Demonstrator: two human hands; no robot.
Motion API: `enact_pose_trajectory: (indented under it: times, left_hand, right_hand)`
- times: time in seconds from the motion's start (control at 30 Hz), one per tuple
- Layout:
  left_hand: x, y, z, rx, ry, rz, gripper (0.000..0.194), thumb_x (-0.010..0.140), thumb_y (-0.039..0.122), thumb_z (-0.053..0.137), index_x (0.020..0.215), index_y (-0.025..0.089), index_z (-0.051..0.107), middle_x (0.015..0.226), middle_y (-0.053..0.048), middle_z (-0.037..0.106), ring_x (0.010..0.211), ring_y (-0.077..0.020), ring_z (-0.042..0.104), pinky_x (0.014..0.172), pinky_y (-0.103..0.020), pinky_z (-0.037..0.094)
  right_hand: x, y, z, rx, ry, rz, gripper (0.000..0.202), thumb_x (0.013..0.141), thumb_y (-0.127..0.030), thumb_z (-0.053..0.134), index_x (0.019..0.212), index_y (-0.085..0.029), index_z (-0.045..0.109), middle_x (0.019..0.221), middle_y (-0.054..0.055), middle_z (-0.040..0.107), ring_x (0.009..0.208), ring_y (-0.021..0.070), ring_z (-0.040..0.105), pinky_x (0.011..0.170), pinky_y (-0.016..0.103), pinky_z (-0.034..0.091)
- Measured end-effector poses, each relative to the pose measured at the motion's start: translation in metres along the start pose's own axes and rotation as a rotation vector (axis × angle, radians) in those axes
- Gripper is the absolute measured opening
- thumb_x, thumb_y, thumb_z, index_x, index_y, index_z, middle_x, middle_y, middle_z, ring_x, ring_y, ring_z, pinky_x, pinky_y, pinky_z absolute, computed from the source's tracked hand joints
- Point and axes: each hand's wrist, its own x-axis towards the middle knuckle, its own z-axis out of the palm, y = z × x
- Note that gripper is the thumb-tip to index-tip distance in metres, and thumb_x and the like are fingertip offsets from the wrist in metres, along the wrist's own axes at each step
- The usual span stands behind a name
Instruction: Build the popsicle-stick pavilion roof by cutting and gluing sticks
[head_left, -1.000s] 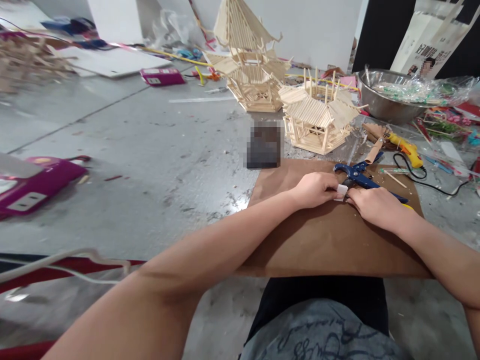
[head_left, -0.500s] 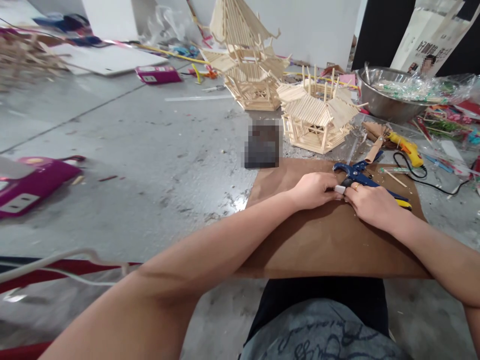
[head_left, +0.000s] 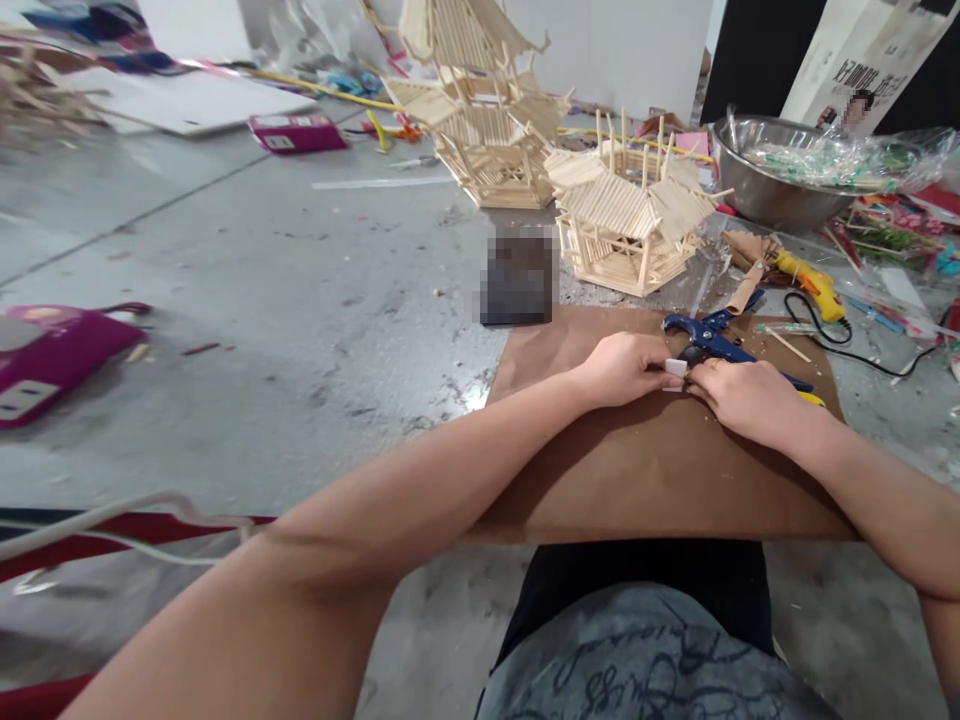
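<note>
Above the brown paper sheet, my left hand is closed on a small flat white piece, pinched between thumb and fingers. My right hand meets it from the other side with its fingers curled together; whether it grips the white piece or something else is hidden. A small dark object touches the fingertips, too small to name. Just beyond both hands lies a blue hand cutter, partly covered by the right hand. Yellow shows at a handle end past that hand.
A stick pavilion and a taller stick tower stand beyond the paper. Nearby are a blurred dark object, a yellow glue gun with its cord and a metal bowl. Purple power strips lie left.
The white piece shows more of its face between my fingers. Both hands stay together in nearly the same spot, and the whole view has shifted slightly.
</note>
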Motion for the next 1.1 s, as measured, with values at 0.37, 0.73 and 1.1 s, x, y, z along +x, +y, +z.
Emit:
enact_pose_trajectory:
  times: [0.37,0.73,1.1]
  left_hand:
    - [0.0003,-0.0016,-0.0022,-0.004,-0.004,-0.001,0.016,0.074,0.03,0.059,0.071,0.015,0.064,0.068,-0.001,0.062,0.064,-0.0112,0.055,0.057,-0.02,0.037]
    - [0.0007,-0.0008,-0.0003,-0.008,0.013,-0.023,0.016,0.074,0.028,0.06,0.069,0.013,0.064,0.066,-0.001,0.061,0.061,-0.0104,0.053,0.056,-0.02,0.036]
    - [0.0001,-0.0012,-0.0033,0.001,-0.027,0.009,0.017,0.076,0.029,0.057,0.07,0.014,0.063,0.068,-0.001,0.061,0.063,-0.0105,0.054,0.057,-0.02,0.037]
  right_hand:
    - [0.0028,0.0029,0.0015,0.012,-0.003,-0.002,0.035,0.091,-0.035,0.025,0.1,-0.02,0.055,0.096,0.007,0.065,0.078,0.0208,0.063,0.055,0.028,0.037]
    - [0.0015,-0.006,0.0014,-0.003,0.009,-0.016,0.036,0.091,-0.027,0.023,0.103,-0.018,0.055,0.091,0.009,0.065,0.074,0.0203,0.063,0.056,0.029,0.04]
    - [-0.0002,-0.0013,-0.0001,0.024,-0.03,0.018,0.034,0.091,-0.035,0.026,0.102,-0.02,0.054,0.097,0.007,0.065,0.076,0.0201,0.063,0.058,0.029,0.04]
